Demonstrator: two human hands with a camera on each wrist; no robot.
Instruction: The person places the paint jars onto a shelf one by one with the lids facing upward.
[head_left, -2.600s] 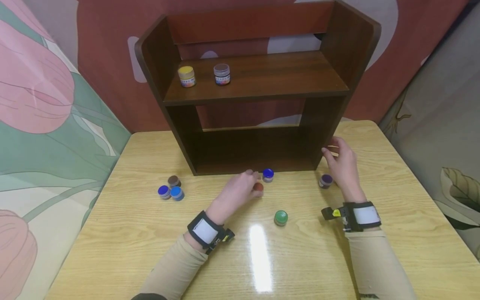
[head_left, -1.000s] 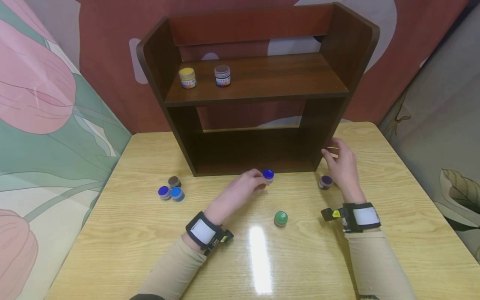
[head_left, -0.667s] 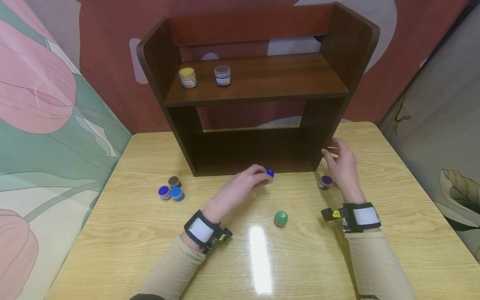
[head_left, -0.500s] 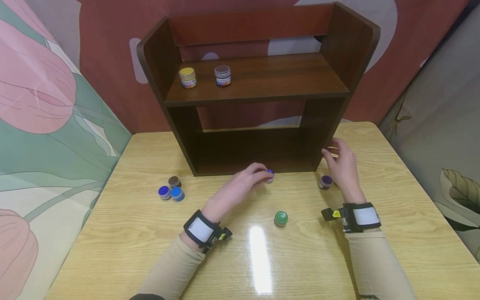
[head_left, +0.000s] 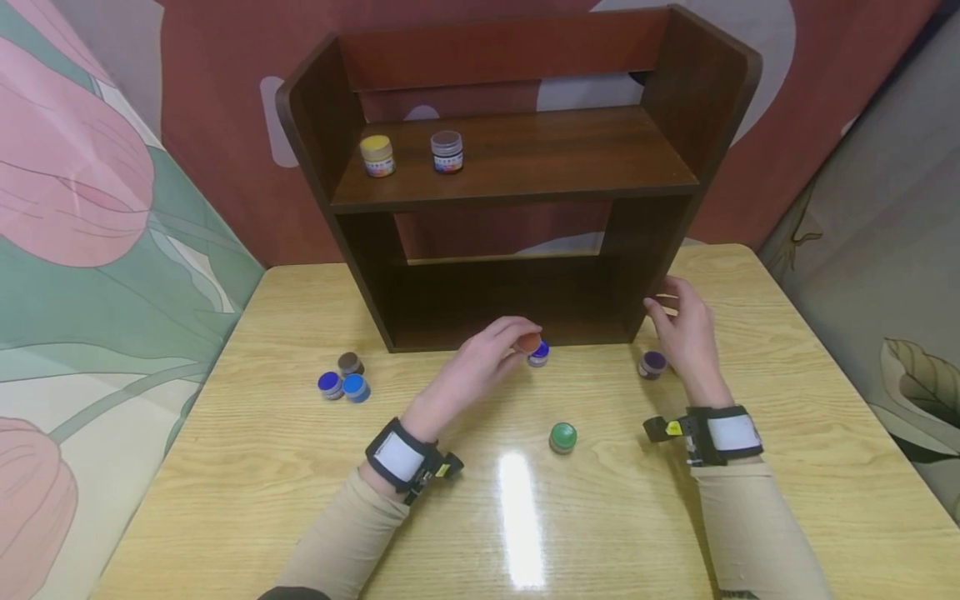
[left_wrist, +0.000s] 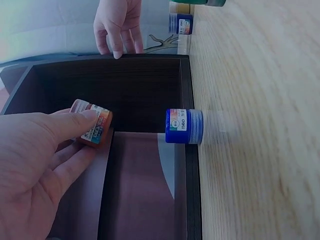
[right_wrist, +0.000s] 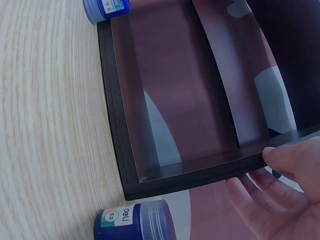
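Observation:
My left hand [head_left: 474, 367] pinches a small orange paint jar [left_wrist: 102, 122] between thumb and fingers, in front of the shelf's lower opening. The jar is raised and tilted in the left wrist view. Right below it on the table, at the shelf's front edge, sits a dark blue paint jar [head_left: 537, 356]. My right hand [head_left: 687, 325] holds the right side panel of the brown shelf [right_wrist: 210, 172], thumb on its front edge and fingers along the outer side. A dark purple paint jar [head_left: 652, 364] stands close by this hand.
On the shelf's upper board stand a yellow paint jar [head_left: 377, 157] and a clear-lidded dark jar [head_left: 447, 152]. A green-lidded jar [head_left: 562, 437] sits nearer on the table. At left cluster a brown jar [head_left: 350, 363], a light blue jar [head_left: 356, 387] and a dark blue-lidded jar [head_left: 330, 384].
My left hand has shifted right and up with the orange jar, from left of the dark blue jar to over it, tilting the jar. The right hand stays at the shelf's side.

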